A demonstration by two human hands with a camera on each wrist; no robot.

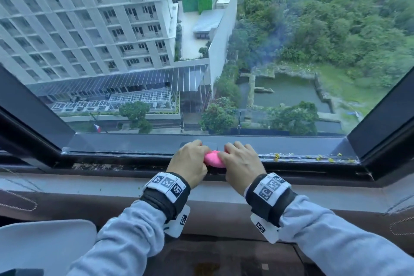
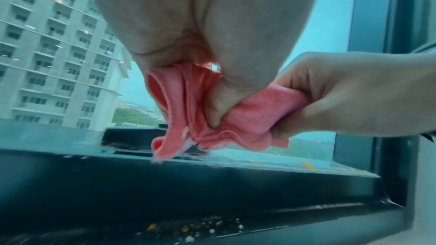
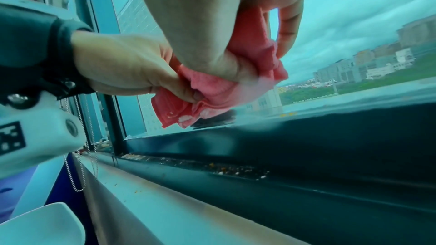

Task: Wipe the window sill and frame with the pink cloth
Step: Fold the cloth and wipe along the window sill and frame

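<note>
Both hands hold the bunched pink cloth (image 1: 214,159) just above the dark lower window frame (image 1: 112,149), near its middle. My left hand (image 1: 190,161) grips the cloth's left end, fingers curled round it, and my right hand (image 1: 240,161) grips the right end. In the left wrist view the pink cloth (image 2: 247,116) hangs in folds from the left hand (image 2: 212,44), with the right hand (image 2: 342,96) pinching it from the right. In the right wrist view the cloth (image 3: 212,88) has white flecks on its lower edge, a little above the frame (image 3: 306,137).
Yellow and brown debris (image 1: 313,157) dots the frame's right part, and more crumbs (image 1: 96,166) lie in the track at the left. The grey sill (image 1: 67,184) runs below. Dark side frames (image 1: 380,123) close both ends. A white object (image 1: 44,244) sits at lower left.
</note>
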